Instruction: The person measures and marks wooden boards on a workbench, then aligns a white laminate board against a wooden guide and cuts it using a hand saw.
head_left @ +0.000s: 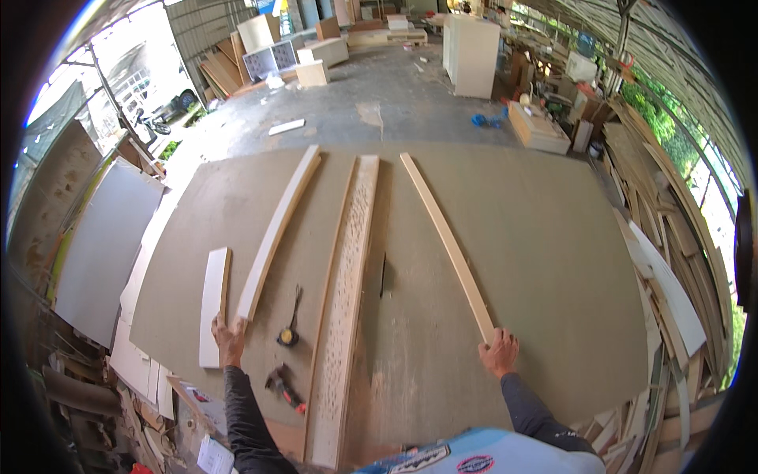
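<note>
My left hand is at the right edge of a short white board, its fingers on the white face and thumb on the edge side. Close by the thumb is the near end of a long white-faced wooden strip; whether they touch is unclear. At the right, my right hand closes round the near end of a long bare wood strip, which slants away to the left. All these pieces lie on a large greenish-brown sheet. Between my arms, a long speckled wooden piece with raised edges runs away from me.
Near my left forearm lie a tape measure and a hammer. A thin dark stick-like object is right of the speckled piece. Stacked timber lines the right side. A white cabinet stands on the floor beyond the sheet.
</note>
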{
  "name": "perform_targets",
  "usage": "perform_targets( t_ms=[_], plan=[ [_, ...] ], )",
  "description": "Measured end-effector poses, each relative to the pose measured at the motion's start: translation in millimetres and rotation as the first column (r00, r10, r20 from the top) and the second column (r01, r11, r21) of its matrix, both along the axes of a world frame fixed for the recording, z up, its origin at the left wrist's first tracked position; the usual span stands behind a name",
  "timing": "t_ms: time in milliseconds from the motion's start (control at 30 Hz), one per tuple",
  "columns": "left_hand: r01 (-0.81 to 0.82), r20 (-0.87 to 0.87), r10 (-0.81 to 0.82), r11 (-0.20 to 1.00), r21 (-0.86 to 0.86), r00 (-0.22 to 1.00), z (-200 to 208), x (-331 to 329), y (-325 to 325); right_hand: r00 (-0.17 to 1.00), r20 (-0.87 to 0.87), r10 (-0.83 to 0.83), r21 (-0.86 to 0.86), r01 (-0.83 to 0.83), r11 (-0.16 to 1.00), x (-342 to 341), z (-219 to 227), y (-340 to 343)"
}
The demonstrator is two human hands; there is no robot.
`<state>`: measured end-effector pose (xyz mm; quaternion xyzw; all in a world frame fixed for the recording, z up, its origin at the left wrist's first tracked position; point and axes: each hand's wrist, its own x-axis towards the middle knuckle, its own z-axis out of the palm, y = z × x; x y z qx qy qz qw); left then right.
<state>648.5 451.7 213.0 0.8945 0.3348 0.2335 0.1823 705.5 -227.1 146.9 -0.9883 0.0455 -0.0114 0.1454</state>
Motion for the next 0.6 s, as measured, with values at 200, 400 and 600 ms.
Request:
perform_targets(
  t_ms=[200,400,600],
  plan=[
    [0.299,0.458,-0.116,0.887,-0.352,0.881,18,-59,-139,0.988,-0.141,0.056,0.124,-0.039,0.992,-106,10,-12],
    [0.501,0.378,-0.350,0.395,-0.770,0.857,-5,-110,-322,0.883,-0.413,0.224,0.280,-0.111,0.954,-156,23,31],
    [0.338,-0.078,-0.708,0.427,-0.839,0.702,-56,-137,-450,0.857,-0.219,0.466,0.533,-0.295,0.793,-194,-18,53]
  ],
)
